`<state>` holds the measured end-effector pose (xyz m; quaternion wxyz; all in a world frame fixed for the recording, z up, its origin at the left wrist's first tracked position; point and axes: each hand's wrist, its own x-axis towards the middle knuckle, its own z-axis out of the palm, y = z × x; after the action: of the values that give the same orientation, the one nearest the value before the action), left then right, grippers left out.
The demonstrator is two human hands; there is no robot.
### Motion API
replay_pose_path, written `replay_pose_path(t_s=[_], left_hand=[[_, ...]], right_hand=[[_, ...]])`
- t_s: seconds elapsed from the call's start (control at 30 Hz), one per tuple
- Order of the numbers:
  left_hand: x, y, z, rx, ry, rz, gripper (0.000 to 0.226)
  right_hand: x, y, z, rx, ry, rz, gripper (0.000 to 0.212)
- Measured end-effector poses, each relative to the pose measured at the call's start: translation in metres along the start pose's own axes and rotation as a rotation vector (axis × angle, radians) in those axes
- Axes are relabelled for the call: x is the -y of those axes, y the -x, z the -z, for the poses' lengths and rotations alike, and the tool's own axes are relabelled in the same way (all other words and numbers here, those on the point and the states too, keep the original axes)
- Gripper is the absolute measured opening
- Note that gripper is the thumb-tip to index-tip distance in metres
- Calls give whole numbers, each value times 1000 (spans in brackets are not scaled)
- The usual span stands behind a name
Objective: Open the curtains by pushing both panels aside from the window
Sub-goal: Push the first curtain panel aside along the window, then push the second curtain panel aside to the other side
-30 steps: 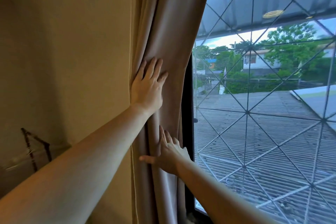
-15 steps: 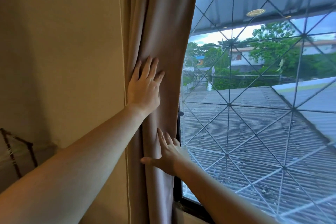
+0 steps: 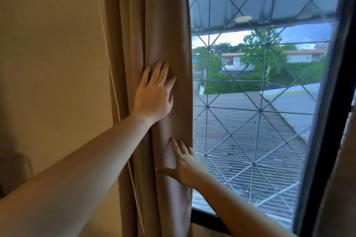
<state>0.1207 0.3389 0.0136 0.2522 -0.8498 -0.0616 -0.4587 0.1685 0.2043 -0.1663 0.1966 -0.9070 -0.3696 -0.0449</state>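
Note:
The left curtain panel (image 3: 154,25) is tan fabric bunched in folds at the window's left edge. My left hand (image 3: 154,94) lies flat on it at mid height, fingers spread, pressing the cloth. My right hand (image 3: 183,165) presses lower on the same panel's window-side edge, fingers apart. Neither hand grips anything. The window (image 3: 260,92) with its diamond metal grille stands uncovered. A strip of the right curtain panel (image 3: 339,188) shows at the far right, beyond the dark frame.
A beige wall (image 3: 48,63) fills the left side, with a thin white cord (image 3: 115,92) hanging along the curtain. The black window frame (image 3: 327,121) runs down the right and along the sill. Rooftops and trees lie outside.
The view has swung right, bringing the window's right frame and the right panel into sight. Both hands stay pressed on the left panel, in nearly the same places on the cloth.

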Motion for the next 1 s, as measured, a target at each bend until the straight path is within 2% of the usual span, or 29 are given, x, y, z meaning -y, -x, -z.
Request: replay_pose_path(t_s=[0.13,0.3,0.57,1.0], left_hand=[[-34,-9,11,-35,50,-15,62],[-77,-21,21,-54,68,-66,62],[-137,-45,36,-42,177,-113,64],[-254,-84,69,-136,372,-233,65]], right_hand=[[-31,23,20,15,29,-28,139],[-66,41,38,44,94,-105,115],[-116,78,68,70,138,-160,120],[-194,153,127,15,225,-218,115]])
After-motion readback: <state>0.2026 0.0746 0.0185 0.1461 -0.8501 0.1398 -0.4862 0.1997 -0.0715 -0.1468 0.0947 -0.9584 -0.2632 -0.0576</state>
